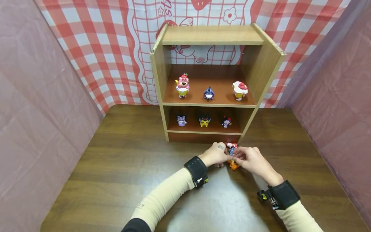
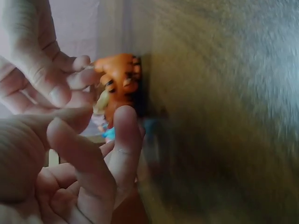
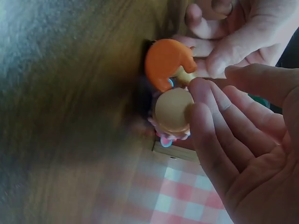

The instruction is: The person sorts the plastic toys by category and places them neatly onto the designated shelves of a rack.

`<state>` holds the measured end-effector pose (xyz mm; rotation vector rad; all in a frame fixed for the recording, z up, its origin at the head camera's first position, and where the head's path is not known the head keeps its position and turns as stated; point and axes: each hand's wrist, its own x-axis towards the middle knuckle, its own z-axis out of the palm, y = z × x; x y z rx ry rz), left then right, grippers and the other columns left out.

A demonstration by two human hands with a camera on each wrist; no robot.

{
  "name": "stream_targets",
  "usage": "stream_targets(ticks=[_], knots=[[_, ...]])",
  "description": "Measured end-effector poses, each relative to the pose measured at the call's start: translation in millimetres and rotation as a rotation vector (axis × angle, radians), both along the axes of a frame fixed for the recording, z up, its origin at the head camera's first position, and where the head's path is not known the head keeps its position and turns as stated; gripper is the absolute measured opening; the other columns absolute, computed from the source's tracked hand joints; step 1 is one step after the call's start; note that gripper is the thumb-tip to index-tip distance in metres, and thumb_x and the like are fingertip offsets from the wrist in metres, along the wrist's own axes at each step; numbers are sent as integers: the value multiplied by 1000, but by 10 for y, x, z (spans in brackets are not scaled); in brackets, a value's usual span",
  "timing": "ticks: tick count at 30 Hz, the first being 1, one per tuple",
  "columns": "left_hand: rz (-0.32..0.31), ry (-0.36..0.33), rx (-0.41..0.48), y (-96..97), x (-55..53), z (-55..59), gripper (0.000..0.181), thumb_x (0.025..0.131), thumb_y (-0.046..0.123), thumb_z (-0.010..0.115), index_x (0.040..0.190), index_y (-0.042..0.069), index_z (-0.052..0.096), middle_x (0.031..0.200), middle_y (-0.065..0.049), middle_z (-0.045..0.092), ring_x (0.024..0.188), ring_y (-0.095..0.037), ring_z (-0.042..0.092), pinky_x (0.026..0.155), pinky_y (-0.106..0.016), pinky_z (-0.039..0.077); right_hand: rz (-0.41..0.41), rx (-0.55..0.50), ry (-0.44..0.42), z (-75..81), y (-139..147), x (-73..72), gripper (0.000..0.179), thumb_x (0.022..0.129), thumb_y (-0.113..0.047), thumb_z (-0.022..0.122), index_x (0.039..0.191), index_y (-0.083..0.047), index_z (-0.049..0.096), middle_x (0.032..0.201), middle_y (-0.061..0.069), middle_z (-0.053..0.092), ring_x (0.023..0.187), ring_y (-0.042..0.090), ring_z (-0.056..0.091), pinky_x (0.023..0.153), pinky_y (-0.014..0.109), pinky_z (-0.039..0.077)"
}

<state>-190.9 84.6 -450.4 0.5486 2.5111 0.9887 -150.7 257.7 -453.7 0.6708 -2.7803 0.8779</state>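
On the tabletop by the cabinet's lower right corner, several small figurines stand close together. One is an orange figurine [image 2: 119, 77] with black stripes; another shows a round cream-coloured side [image 3: 173, 111] in the right wrist view. A red-and-white figurine [image 1: 231, 145] is nearest the cabinet. My left hand [image 1: 215, 154] is at the group's left, one fingertip against the orange figurine. From the right, my right hand [image 1: 253, 161] reaches in, its fairly straight fingers touching the cream-sided one. Both thumbs come close together over the group, and the fingers hide parts of the figurines.
A wooden cabinet [image 1: 203, 105] stands at the back of the brown table [image 1: 130, 167]. Its upper shelf bears a pink bear figurine [image 1: 183, 85], a blue-purple donkey figurine [image 1: 208, 93] and a white-and-red topped figurine [image 1: 240, 90]. Three small figurines, including a yellow one [image 1: 204, 121], stand below.
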Motion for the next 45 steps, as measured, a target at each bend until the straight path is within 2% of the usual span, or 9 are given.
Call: stream_targets(ticks=[8,14,19,25,31,37,41,45], knots=[[-2,5,36,42,55,-70,16,87,12,72,74,3,68,61,-11,70,44,-14,63,42,-26,55,-12,-38,-22,-91,-23,39,11,78,0,72,88,-2,70,72,1,71,65,9,66,56,30,58],[5,-56,89,31,66,-99,11,87,5,71,77,0,69,62,-13,70,46,-15,65,46,-27,57,1,-18,-20,-151,-36,53,12,77,1,73,87,-3,69,68,-3,68,62,7,63,54,28,56],[15,-78,129,-23,54,-83,5,85,-1,69,80,-1,70,65,-13,71,51,-17,67,51,-26,58,7,8,-15,-145,-54,29,14,75,1,76,86,-3,69,67,-4,66,61,6,61,53,28,55],[44,-103,149,-81,26,-50,9,83,-7,70,76,-3,67,68,-14,71,53,-18,68,54,-26,59,33,23,-17,-103,-151,-44,17,73,0,77,88,1,69,72,3,69,62,8,64,54,28,57],[47,-83,164,-164,-1,-71,11,81,-9,70,74,-2,65,69,-10,70,56,-17,69,55,-26,59,54,84,-41,-65,-289,-104,17,72,0,75,89,0,69,69,1,69,61,8,62,53,28,54],[-6,26,188,-299,-56,-114,8,79,-9,71,76,-2,67,70,-5,67,58,-14,69,50,-16,55,76,30,-64,-89,-383,-136,23,74,0,76,95,2,68,76,7,70,65,11,65,56,30,56],[-72,154,165,-403,-95,-94,8,77,-5,74,78,2,70,69,-2,69,57,-7,65,49,-11,50,63,-19,-71,-117,-427,-162,27,75,-4,80,97,3,67,84,12,71,69,15,68,58,32,58],[-112,289,103,-498,-122,-76,9,74,0,76,78,8,73,70,1,71,60,-1,59,55,-12,46,47,-31,-45,-151,-455,-186,27,74,-7,82,94,3,68,78,9,72,68,15,68,58,34,58]])
